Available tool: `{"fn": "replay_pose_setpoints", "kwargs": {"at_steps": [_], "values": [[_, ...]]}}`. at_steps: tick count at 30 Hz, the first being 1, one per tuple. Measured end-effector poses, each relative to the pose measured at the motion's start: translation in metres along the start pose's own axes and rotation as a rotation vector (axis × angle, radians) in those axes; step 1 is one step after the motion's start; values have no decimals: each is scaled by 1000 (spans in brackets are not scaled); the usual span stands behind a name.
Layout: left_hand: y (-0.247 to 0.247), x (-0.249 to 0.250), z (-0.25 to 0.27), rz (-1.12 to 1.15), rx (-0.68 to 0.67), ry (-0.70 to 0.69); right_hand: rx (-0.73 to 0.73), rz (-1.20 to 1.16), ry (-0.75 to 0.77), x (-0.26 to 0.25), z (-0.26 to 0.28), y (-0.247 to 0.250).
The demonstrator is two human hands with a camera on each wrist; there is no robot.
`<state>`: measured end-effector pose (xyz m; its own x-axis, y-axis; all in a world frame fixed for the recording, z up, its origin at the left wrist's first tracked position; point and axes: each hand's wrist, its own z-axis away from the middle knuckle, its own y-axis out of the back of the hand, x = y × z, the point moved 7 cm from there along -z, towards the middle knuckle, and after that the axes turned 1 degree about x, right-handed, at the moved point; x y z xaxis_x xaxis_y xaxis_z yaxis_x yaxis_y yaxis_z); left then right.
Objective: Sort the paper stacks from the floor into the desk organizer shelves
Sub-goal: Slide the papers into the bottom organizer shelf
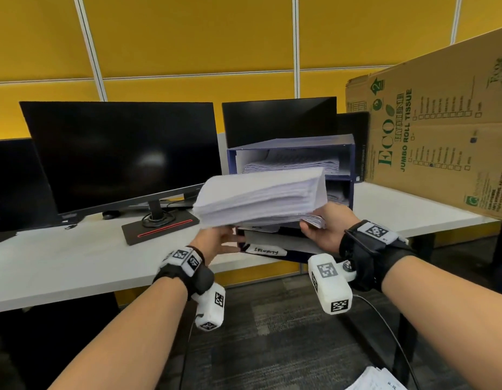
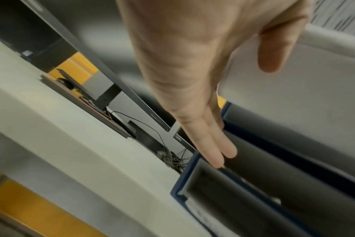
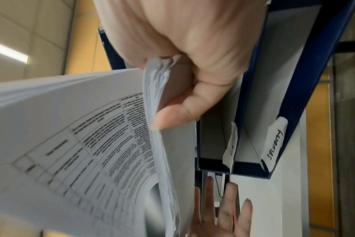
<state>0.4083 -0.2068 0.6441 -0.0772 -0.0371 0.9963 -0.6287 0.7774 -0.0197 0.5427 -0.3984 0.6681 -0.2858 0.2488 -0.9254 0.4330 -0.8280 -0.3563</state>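
The right grip grasps a thick paper stack at its near corner, thumb curled over the sheet edges, as the right wrist view shows plainly. The left grip is released: its fingers lie straight beneath the stack's other near corner, carrying it from below. The stack hangs in the air just beyond both grips, tilted, its far edge higher and pointing at the blue desk organizer, which stands on the white tabletop directly ahead of the grips.

The organizer's top shelf already holds papers. Below the stack, close to both grips, sits a lower shelf with a handwritten label. More loose paper lies on the floor, behind and below the right grip.

The step in hand looks like feeding this stack into a free shelf. To do it well, I would level the stack first, since its fanned edges could catch on a shelf lip. The left grip should stay flat underneath as a support while the right steers the leading edge squarely into the opening, then both push from the near edge. A loosened thumb would likely let the top sheets slide.
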Motion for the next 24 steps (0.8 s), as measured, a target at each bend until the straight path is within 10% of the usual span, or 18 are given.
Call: {"fn": "replay_pose_setpoints", "kwargs": {"at_steps": [8, 18, 24], "values": [[53, 23, 27, 463, 17, 53, -152, 143, -60, 14, 40, -23], [116, 24, 64, -685, 94, -58, -321, 479, -47, 37, 93, -63], [139, 11, 98, -729, 28, -25, -253, 395, -149, 73, 92, -62]]}}
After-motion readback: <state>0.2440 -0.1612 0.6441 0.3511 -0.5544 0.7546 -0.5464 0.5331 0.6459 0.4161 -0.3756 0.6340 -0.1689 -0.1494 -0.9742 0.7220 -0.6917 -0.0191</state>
